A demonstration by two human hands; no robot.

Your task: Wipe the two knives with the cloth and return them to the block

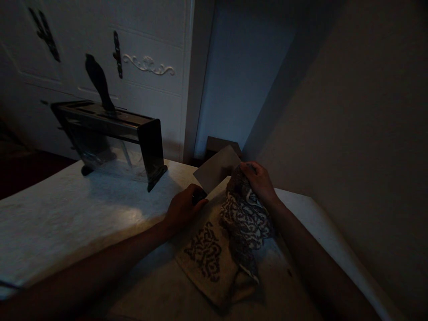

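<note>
Patterned beige-and-brown towel (214,249) lies at lower centre of the frame on the pale countertop (67,214), one end flat and the other bunched up against the broad blade of a cleaver (217,171). The person's left hand (182,209) is closed around the cleaver's dark handle at centre frame, while the right hand (259,180) is clenched on the bunched towel end, just right of the blade. At upper left, well apart, a dark knife block (150,147) holds one black-handled knife (98,82).
</note>
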